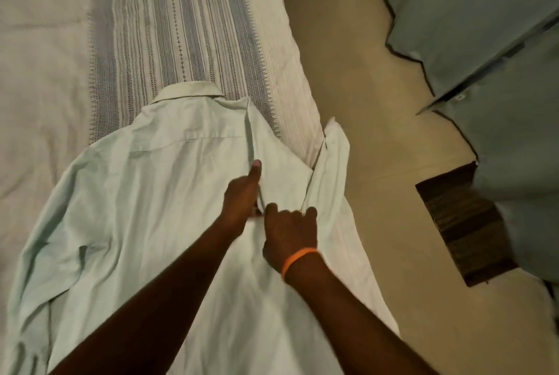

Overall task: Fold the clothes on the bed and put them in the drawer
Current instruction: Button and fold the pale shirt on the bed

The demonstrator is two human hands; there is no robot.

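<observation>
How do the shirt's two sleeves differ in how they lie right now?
The right sleeve hangs off the bed edge over the floor, while the left sleeve lies fully on the bed. The right hand has its grip near the right sleeve's base, beside the left hand; no hand touches the left sleeve. Both belong to the same pale green shirt, lying back up.

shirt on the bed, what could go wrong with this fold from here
1. The right sleeve hangs over the bed's edge; it could slide toward the floor and drag the shirt askew.
2. Both the left hand and right hand pinch one small area, so the fold may come out crooked.
3. The left sleeve lies bunched, likely trapping wrinkles.
</observation>
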